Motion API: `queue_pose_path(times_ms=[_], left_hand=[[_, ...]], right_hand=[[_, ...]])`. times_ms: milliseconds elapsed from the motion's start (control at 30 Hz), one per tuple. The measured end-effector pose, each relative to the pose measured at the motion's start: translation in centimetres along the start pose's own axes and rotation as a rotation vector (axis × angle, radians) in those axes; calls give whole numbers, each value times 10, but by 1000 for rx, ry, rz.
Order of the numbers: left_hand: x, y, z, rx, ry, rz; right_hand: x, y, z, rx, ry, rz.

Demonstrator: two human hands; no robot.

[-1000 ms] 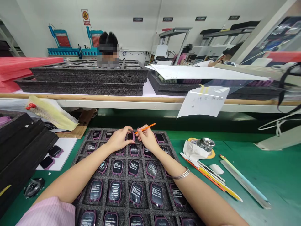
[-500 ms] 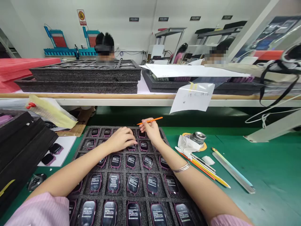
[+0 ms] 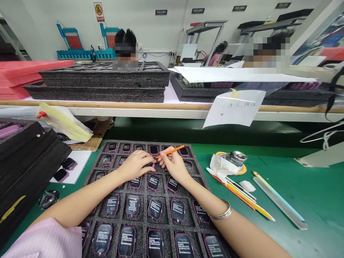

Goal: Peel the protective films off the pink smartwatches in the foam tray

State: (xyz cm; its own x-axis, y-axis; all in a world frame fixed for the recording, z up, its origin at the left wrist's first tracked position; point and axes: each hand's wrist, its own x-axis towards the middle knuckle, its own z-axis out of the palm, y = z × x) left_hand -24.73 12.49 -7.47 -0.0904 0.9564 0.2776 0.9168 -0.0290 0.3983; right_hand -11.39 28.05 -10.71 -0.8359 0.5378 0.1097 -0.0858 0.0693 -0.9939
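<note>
A black foam tray [image 3: 142,192] with square pockets holds rows of purple-rimmed smartwatches with lit text on several screens. My left hand [image 3: 135,165] lies over the second row from the back, its fingers and thumb curled round one smartwatch [image 3: 150,165] that they mostly cover. Close beside it, my right hand [image 3: 173,165] pinches an orange pointed stick [image 3: 176,149] like a pen. The stick's tip points left, near the left fingertips and the top of that smartwatch. Whether it touches the watch I cannot tell.
On the right lie a metal-topped jar [image 3: 238,157], white tissue [image 3: 221,166], several pen-like tools [image 3: 242,195] and a ruler [image 3: 281,204]. Stacked black foam [image 3: 29,172] and two loose watches [image 3: 64,169] are left. A shelf edge [image 3: 161,111] crosses ahead; people sit beyond.
My right hand has come from the back row down towards my left hand, bringing the orange stick's tip beside the left fingers. My left hand stays on the same smartwatch. The view has shifted slightly.
</note>
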Motion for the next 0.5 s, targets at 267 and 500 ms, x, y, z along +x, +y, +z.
queue_pose_path(times_ms=[267, 500], left_hand=[[0, -2, 4, -99, 52, -113], [0, -3, 5, -116, 52, -125]], right_hand=[[0, 4, 2, -39, -18, 36], [-3, -2, 1, -94, -45, 0]])
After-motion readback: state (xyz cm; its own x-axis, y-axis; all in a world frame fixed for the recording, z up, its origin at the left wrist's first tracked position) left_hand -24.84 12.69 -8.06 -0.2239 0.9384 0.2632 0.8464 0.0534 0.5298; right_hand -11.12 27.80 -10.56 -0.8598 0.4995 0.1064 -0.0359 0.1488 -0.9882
